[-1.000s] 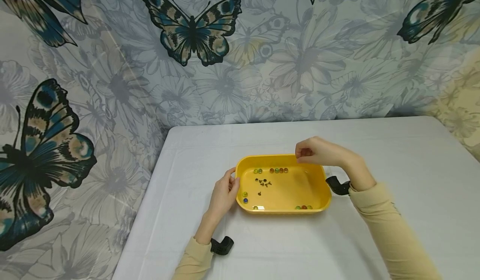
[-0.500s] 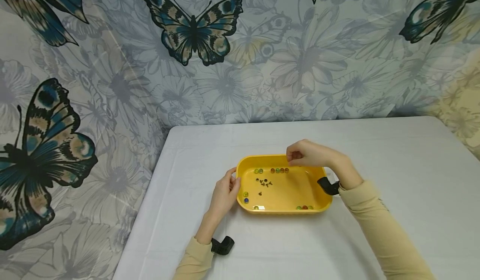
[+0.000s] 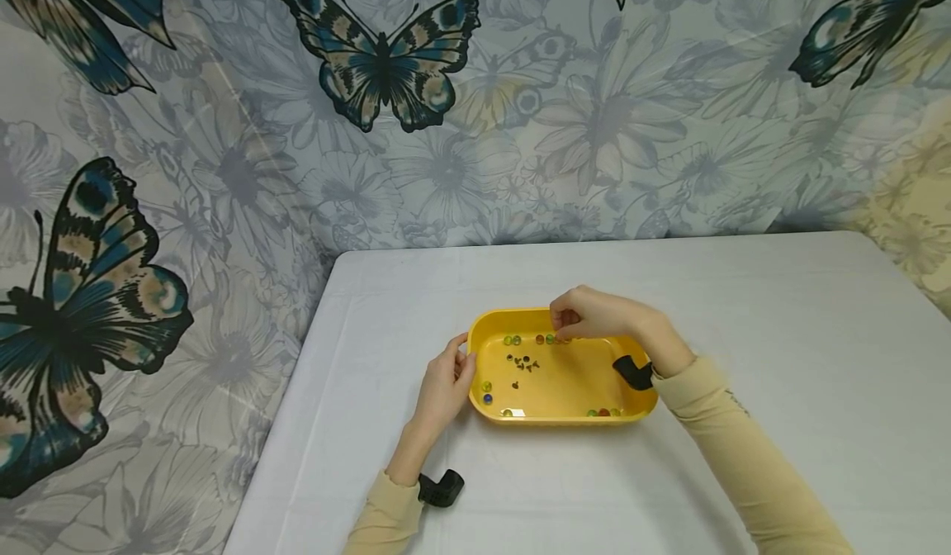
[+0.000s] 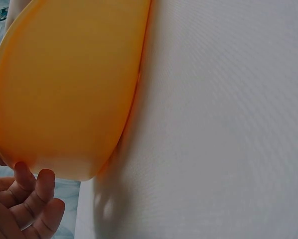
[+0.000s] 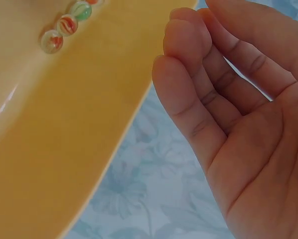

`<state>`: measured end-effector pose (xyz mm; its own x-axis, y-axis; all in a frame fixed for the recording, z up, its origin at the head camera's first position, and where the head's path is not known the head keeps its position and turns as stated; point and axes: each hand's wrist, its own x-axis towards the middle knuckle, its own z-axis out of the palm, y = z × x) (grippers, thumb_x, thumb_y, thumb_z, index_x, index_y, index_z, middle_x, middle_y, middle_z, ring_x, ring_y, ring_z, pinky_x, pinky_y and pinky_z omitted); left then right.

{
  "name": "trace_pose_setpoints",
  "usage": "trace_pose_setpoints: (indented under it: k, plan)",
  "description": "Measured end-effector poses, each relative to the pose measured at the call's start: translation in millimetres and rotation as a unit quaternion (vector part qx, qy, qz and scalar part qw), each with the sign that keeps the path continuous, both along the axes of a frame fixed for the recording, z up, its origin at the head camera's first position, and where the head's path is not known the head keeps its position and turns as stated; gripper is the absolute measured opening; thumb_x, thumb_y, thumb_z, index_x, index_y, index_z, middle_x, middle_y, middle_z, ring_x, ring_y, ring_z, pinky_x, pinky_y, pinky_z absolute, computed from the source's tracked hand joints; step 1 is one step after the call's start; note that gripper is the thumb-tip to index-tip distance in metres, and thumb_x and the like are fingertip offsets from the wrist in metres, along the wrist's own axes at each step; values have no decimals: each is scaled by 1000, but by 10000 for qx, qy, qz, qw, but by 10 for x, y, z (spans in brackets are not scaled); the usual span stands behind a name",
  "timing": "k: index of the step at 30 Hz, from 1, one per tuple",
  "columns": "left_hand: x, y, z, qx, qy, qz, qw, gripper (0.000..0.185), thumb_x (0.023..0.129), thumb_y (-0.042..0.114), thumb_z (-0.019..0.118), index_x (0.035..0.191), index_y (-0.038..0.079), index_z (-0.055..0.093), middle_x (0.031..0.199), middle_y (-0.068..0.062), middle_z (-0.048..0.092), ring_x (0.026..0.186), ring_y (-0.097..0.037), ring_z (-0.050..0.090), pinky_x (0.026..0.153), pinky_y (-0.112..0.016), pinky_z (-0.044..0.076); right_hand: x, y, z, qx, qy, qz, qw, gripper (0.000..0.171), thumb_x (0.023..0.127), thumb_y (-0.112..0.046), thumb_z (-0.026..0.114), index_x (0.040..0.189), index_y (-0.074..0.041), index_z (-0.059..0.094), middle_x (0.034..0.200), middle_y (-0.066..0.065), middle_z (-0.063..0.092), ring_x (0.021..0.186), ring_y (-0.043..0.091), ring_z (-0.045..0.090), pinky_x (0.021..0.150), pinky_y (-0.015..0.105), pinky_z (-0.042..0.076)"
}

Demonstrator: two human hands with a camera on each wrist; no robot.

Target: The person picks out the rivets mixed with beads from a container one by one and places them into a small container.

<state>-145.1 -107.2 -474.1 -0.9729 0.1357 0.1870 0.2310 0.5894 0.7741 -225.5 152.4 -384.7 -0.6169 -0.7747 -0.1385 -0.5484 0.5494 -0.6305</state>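
Note:
A yellow tray (image 3: 579, 377) sits on the white table (image 3: 743, 307). It holds glass marbles: a row at the back (image 3: 546, 338), a few at the left (image 3: 485, 390) and some at the front (image 3: 602, 411). Small dark bits (image 3: 522, 362) lie near the middle. My left hand (image 3: 446, 381) grips the tray's left rim, fingertips against its outer wall (image 4: 64, 89). My right hand (image 3: 562, 320) hovers over the back row of marbles with fingers loosely bent. In the right wrist view that hand (image 5: 238, 124) holds nothing, and three marbles (image 5: 67, 25) lie beyond it.
A butterfly-print cloth (image 3: 386, 59) hangs behind the table and down its left side. The table's left edge (image 3: 297, 390) runs close to the tray. Black wrist cameras sit at my left wrist (image 3: 440, 486) and right wrist (image 3: 631, 371).
My right hand has moved left and down, from above the tray's back right corner to the back row of marbles. The left hand and the tray have stayed put.

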Motion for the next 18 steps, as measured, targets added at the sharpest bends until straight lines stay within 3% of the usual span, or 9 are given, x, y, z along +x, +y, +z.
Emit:
trace_pose_setpoints:
  k: [6,12,18]
  plan:
    - [0,2,1,0,20,7,10000,36,95,14,50,127,-2,49,70,4,49,58,-7,46,51,-19,41,4,-78,-37,71,9,78,9999,12,85,-3,65,75,-6,58,68,-2,54,59,8,44,57,23,40]
    - [4,5,3,-17,17,5,10000,36,95,15,50,127,-1,50,71,4,49,59,-7,46,51,-19,41,15,-164,-62,105,62,243,9996,8,85,-1,64,78,-3,61,77,2,63,60,8,44,58,23,41]
    - [-1,3,4,-31,10,24,10000,37,95,15,50,128,-1,49,71,4,49,59,-7,47,52,-19,42,11,-222,-102,247,57,306,9992,5,85,1,62,80,-1,62,72,-2,57,61,8,44,58,23,41]
